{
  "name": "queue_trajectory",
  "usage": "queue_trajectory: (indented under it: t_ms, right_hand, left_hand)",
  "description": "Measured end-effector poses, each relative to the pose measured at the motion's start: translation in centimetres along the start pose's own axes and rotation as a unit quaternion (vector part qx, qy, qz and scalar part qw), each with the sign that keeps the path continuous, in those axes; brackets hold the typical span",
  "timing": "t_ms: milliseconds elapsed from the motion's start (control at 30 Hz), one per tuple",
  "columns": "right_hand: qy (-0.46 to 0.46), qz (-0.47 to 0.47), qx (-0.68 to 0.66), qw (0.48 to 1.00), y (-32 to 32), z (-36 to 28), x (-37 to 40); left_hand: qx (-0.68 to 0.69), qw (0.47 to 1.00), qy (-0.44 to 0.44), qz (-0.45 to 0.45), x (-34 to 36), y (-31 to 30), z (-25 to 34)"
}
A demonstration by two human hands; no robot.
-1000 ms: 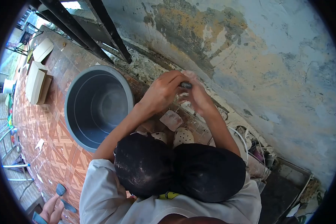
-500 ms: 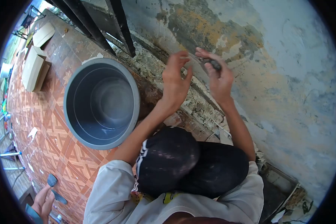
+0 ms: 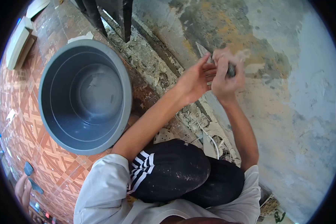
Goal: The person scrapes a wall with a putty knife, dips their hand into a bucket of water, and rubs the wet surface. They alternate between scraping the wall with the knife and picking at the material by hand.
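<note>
Right hand [image 3: 229,76]: I'm closing the grip around a tool [image 3: 231,70] by the wall [image 3: 272,123].
Left hand [image 3: 196,81]: I'm holding its grip open alongside.
Tub [image 3: 86,97]: sitting left.

1 tub [image 3: 63,93], 1 pr hands [image 3: 196,83] [image 3: 227,80], 1 clog [image 3: 163,135]

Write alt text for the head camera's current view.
A right hand grips the dark handle of a pointed tool against a patchy wall, with an open left hand close beside it. A grey tub stands on patterned tiles to the left, and black-clad knees show below.
</note>
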State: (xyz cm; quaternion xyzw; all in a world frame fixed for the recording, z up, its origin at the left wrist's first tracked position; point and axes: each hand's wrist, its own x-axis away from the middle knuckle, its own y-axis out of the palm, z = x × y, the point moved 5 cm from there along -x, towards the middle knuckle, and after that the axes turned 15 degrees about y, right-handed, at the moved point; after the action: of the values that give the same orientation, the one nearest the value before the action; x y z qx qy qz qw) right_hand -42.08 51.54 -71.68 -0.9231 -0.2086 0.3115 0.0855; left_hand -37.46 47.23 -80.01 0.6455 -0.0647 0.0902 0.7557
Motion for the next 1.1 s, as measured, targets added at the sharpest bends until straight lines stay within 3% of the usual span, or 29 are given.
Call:
queue_trajectory:
  t_ms: [67,200,300,400,500,600,700,800,867,933,967,1067,1100]
  right_hand:
    - [-0.098,-0.054,-0.031,0.993,1.2,-0.4,1.1]
    - [-0.056,-0.079,-0.049,0.994,2.1,1.9,2.9]
    - [-0.075,-0.12,-0.037,0.989,2.6,3.0,3.8]
    - [-0.036,-0.126,0.036,0.991,1.9,3.9,4.3]
    - [-0.112,-0.172,0.101,0.973,2.6,2.6,3.6]
    - [-0.157,-0.176,0.124,0.964,3.0,2.9,3.5]
    - [-0.089,-0.158,0.101,0.978,3.6,5.2,3.6]
    - [-0.125,-0.191,0.114,0.967,4.3,2.7,3.7]
    - [-0.12,-0.236,0.089,0.96,4.4,2.1,3.6]
    - [-0.171,-0.169,0.089,0.967,4.7,3.7,3.6]
    - [-0.16,-0.223,0.103,0.956,4.7,3.9,3.4]
    - [-0.125,-0.262,0.132,0.948,4.9,2.2,3.5]
    - [-0.137,-0.267,0.132,0.945,4.9,2.0,4.0]
  left_hand:
    - [0.022,1.0,0.017,0.008,-1.0,-1.3,-0.9]
    - [0.146,0.987,-0.008,0.063,-0.4,-3.0,-0.9]
    - [0.17,0.983,-0.028,0.06,-1.2,-4.7,-1.7]
    - [0.182,0.981,-0.037,0.056,-1.7,-5.3,-1.6]
    - [0.217,0.968,-0.04,0.118,-0.8,-4.7,-0.9]
    - [0.25,0.963,-0.068,0.068,-1.5,-5.4,-1.0]
    - [0.299,0.948,-0.098,-0.045,-3.3,-7.9,-1.1]
    - [0.212,0.969,-0.067,0.108,-0.6,-5.4,1.1]
    - [0.206,0.972,-0.092,0.073,-0.4,-5.2,1.0]
    - [0.213,0.971,-0.105,0.03,-2.5,-6.9,0.4]
    - [0.234,0.967,-0.101,0.019,-3.1,-7.8,0.1]
    - [0.195,0.973,-0.066,0.105,-0.5,-6.2,1.4]
    - [0.1,0.986,-0.065,0.116,0.5,-4.8,2.7]
